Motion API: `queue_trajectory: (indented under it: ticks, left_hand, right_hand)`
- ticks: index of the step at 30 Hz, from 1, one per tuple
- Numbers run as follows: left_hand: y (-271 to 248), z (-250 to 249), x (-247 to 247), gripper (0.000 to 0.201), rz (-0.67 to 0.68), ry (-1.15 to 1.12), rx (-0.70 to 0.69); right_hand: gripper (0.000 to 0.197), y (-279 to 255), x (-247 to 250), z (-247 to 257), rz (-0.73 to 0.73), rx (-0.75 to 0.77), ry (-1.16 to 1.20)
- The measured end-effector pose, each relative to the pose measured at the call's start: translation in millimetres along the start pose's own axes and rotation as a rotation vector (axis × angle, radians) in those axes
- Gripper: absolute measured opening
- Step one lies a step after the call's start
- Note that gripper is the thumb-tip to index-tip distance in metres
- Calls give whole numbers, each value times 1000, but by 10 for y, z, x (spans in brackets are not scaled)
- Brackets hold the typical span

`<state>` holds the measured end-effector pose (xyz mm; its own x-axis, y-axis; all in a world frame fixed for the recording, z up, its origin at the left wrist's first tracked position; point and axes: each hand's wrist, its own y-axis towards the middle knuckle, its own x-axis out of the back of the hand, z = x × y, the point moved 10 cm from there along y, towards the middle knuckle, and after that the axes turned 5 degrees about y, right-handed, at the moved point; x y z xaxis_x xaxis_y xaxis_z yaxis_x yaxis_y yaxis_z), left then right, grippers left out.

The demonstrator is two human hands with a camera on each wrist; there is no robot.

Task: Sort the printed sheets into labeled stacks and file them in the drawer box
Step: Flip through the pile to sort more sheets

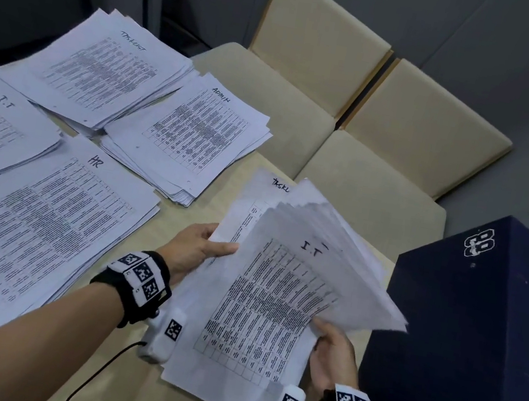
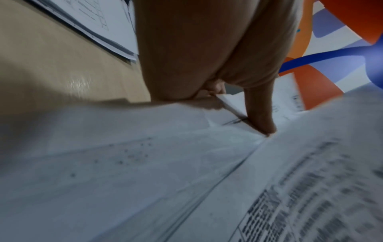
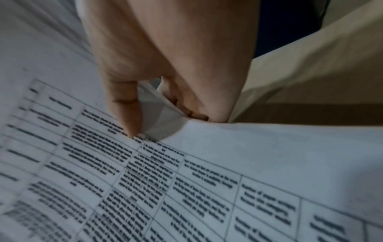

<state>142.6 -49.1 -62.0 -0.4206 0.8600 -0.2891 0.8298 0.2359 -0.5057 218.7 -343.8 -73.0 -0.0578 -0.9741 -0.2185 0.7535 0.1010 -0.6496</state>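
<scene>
Fanned sheets (image 1: 279, 293) hide both hands' fingertips.

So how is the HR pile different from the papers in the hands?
The HR pile lies flat on the table; the held bundle is lifted and fanned out. Nothing touches the HR pile, while the left hand and right hand grip the held bundle. The HR pile's top sheet reads HR; the held bundle's front sheet reads I.T. Both are white sheets with printed tables and handwritten labels.
</scene>
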Motion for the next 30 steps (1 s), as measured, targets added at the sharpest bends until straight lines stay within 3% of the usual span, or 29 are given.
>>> queue_trajectory:
  ticks: [2, 7, 9, 11, 13, 16, 20, 23, 25, 27, 30]
  left_hand:
    - [2, -27, 5, 34, -51, 53, -17]
    - [56, 6, 93, 24, -129, 170, -32]
    - [88, 14, 154, 28, -201, 278, -47]
    - [84, -64, 309, 46, -402, 621, -100]
    - [23, -263, 302, 55, -539, 887, -268]
    - [-16, -410, 72, 41, -414, 854, -465]
    - [-35, -478, -172, 51, -207, 811, -508]
    - [7, -252, -423, 52, 120, 761, -331]
    - [-11, -125, -557, 35, 259, 738, -254]
    - [-20, -64, -589, 26, 265, 638, -194]
    - [-64, -18, -576, 46, 266, 350, -53]
  right_hand:
    - [58, -12, 40, 15, -38, 4, -19]
    - [55, 41, 79, -49, -31, -36, -31]
    - [53, 60, 74, -53, -16, -35, -16]
    - [41, 57, 37, -58, 21, -40, 0]
    - [33, 71, 23, -63, 56, -43, 7]
    - [32, 63, 3, -47, 85, -40, 29]
    - [30, 86, 22, -85, 68, -48, 72]
    - [31, 135, 136, -135, 3, -51, 101]
    - [33, 151, 203, -208, -44, -90, 66]
    - [37, 75, 190, -257, -31, -129, 17]
    - [12, 16, 189, -147, -66, -57, -57]
